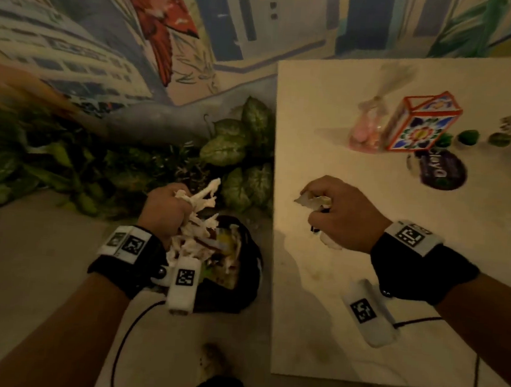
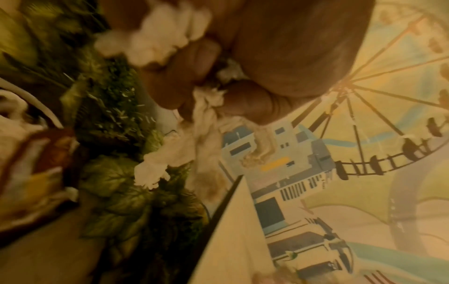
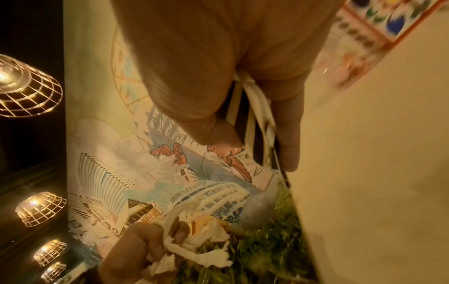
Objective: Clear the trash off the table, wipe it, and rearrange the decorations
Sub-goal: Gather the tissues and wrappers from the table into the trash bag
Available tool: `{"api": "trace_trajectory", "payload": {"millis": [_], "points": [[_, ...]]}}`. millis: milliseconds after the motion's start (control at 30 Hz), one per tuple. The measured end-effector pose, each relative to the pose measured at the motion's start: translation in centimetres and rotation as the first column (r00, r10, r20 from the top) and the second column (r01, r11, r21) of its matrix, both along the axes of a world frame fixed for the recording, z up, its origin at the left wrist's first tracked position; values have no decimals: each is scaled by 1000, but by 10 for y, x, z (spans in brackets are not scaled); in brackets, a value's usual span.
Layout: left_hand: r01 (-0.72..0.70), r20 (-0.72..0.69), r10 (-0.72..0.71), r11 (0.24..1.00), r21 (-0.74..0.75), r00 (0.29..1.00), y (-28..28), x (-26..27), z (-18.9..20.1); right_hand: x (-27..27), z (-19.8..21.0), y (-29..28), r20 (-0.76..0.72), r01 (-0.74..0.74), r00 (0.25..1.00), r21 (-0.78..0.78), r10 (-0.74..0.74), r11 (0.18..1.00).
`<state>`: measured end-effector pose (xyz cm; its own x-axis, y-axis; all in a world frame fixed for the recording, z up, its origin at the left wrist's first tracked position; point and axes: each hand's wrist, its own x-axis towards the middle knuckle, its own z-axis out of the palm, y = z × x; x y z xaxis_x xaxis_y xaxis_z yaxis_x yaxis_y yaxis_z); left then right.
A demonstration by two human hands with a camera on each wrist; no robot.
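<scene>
Over the bin [image 1: 242,271], both hands grip crumpled white tissues [image 1: 200,207].

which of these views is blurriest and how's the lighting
All three are dim and warm-tinted. The head view is sharpest, though the patterned box looks soft; the left wrist view smears the tissue wad and leaves; the right wrist view blurs its top right corner, with glare from the cage lamps.
</scene>
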<state>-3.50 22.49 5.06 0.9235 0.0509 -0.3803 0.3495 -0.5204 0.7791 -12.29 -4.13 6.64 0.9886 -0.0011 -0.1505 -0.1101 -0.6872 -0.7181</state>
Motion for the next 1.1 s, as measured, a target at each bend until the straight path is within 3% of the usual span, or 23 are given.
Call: {"api": "trace_trajectory", "payload": {"millis": [200,400,633,833,933,1100], "points": [[88,-90,-80,992,88,993,92,32,-47,37,-38,123,-119,-32,992,14,33,999],[46,-227,-22,994,100,974,140,53,-108,63,-97,180,-296,96,951,0,-91,995],[53,-350,-16,994,97,937,130,49,-197,69,-209,207,-500,458,785,70,-366,886],[219,-426,-101,946,238,899,117,55,-277,68,-296,229,-578,432,727,-33,-370,901],[228,-392,-103,930,288,914,119,61,-314,74,-329,239,-565,396,740,-72,-365,915],[415,-419,-259,843,342,870,115,61,-359,84,-373,246,-531,363,771,-86,-351,928]]}}
